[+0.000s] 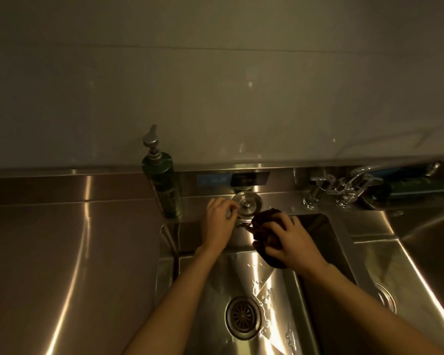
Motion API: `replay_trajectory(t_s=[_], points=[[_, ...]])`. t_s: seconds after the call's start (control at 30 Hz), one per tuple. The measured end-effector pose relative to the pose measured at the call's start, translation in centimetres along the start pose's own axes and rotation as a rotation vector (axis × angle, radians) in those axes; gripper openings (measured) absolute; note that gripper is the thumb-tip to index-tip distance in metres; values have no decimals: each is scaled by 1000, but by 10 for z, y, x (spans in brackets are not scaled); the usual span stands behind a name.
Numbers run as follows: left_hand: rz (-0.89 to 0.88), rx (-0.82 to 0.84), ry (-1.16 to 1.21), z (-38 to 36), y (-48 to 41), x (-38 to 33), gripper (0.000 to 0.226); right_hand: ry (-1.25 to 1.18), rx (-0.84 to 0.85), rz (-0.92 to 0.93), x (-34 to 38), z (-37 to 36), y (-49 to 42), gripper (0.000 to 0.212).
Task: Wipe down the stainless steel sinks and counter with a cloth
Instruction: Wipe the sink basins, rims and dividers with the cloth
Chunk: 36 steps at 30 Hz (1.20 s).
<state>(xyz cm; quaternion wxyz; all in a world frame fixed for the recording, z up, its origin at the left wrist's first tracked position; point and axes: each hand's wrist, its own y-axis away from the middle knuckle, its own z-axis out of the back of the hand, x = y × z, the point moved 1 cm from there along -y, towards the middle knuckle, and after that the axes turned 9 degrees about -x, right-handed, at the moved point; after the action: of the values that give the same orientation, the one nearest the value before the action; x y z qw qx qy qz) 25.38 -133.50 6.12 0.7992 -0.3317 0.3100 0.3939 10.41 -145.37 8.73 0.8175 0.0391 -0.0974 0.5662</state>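
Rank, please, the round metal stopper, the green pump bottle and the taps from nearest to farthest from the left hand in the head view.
1. round metal stopper, at the left hand's fingertips, on the back ledge.
2. green pump bottle, just to its left.
3. taps, far right.

Two hands are counted, a left hand (217, 224) and a right hand (292, 242), and one cloth (264, 226). Two sinks are seen, a middle sink (215, 290) and a right sink (433, 252). One upright pump bottle (162, 185), one round stopper (247, 201) and one tap (344, 188) are also counted.
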Motion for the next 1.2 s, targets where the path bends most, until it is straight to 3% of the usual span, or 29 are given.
replay_trajectory(t_s=[0.1, 0.27, 0.47, 0.67, 1.03, 1.2], points=[[-24, 52, -60, -23, -20, 1, 13, -24, 17, -53, -30, 7, 3, 57], [-166, 192, -385, -46, -43, 4, 23, -28, 39, -88, -61, 11, 8, 56], [-86, 224, -388, -55, -46, 3, 25, -33, 23, -60, -76, 12, 3, 53], [-179, 288, -542, -57, -46, -5, 25, -27, 40, -33, -78, 8, 2, 56], [-570, 100, -524, -10, 21, -41, 25, -6, 50, 23, -80, 12, 8, 55], [-628, 28, -496, 1, 36, -52, 25, -10, 65, 45, -75, 12, 12, 57]])
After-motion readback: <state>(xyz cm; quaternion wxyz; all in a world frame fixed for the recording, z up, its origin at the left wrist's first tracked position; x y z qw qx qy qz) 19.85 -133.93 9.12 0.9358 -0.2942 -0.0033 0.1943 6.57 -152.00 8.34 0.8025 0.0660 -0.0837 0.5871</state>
